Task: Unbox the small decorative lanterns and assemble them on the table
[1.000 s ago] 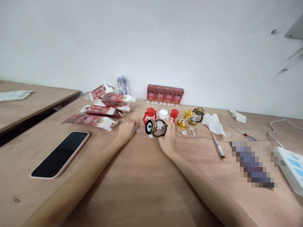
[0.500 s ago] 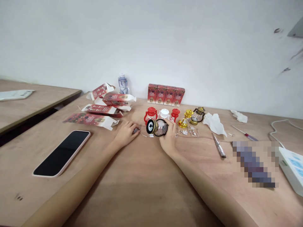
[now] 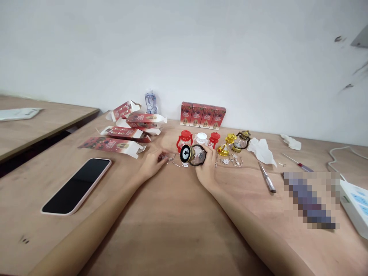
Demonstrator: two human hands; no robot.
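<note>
A small bronze-coloured lantern (image 3: 198,156) is gripped in my right hand (image 3: 207,168). It is tipped on its side, with its round dark base turned toward me. My left hand (image 3: 153,163) rests on the table with its fingers curled together, and what is between the fingertips is too small to make out. Thin wire pieces (image 3: 176,163) lie just right of those fingertips. Behind the held lantern stand two red lanterns (image 3: 184,141) and a white-topped lantern (image 3: 201,138). To their right are a gold lantern (image 3: 228,145) and another bronze lantern (image 3: 241,142).
Opened red boxes (image 3: 123,132) lie at left, near a bottle (image 3: 150,101). Several closed boxes (image 3: 202,115) stand by the wall. A phone (image 3: 77,186) lies front left. At right are crumpled paper (image 3: 261,150), screwdrivers (image 3: 267,178) and a white power strip (image 3: 355,203).
My left fingers have curled in, and the small dark thing at their tips is now mostly hidden. My right hand keeps the lantern in nearly the same pose. The view has shifted slightly.
</note>
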